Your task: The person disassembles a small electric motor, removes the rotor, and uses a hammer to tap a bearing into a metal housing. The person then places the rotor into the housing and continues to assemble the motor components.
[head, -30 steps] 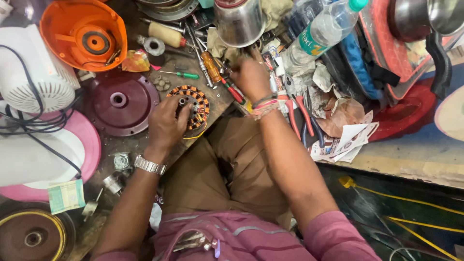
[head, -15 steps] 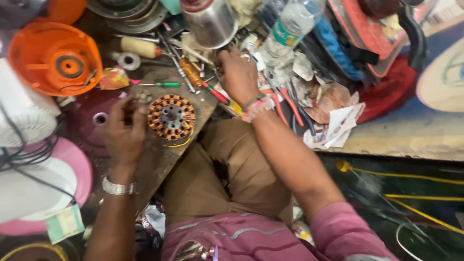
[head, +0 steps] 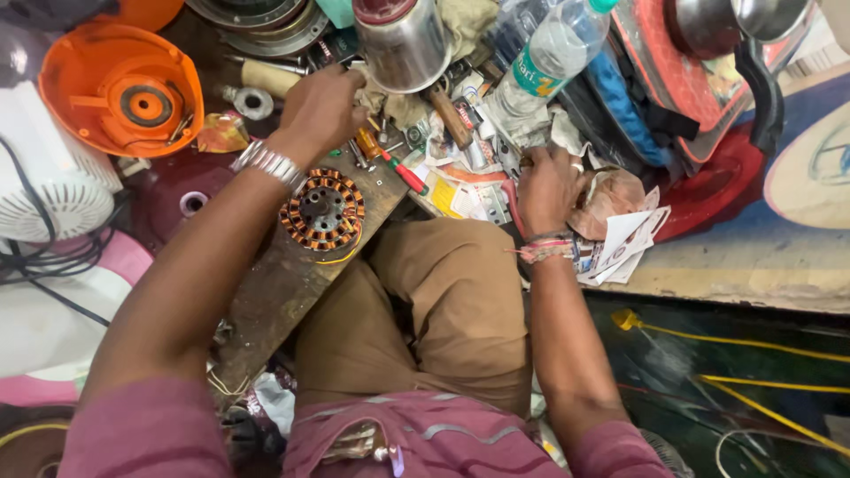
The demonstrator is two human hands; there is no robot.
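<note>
A: Where are the hands?
B: The left hand (head: 323, 106) reaches among tools beyond the round copper-wound motor stator (head: 322, 211) lying on a wooden board (head: 274, 292); grip unclear. The right hand (head: 549, 188) presses loosely on scattered papers (head: 620, 243), steadying.

Copper-wound stator (head: 322, 210) with a dull metal core lies on a rough, worn wooden board (head: 282, 285). Glossy orange plastic cover (head: 119, 88) — smooth. Shiny steel can (head: 403, 42), clear plastic bottle (head: 549, 55), crumpled paper (head: 624, 239) — matt.
</note>
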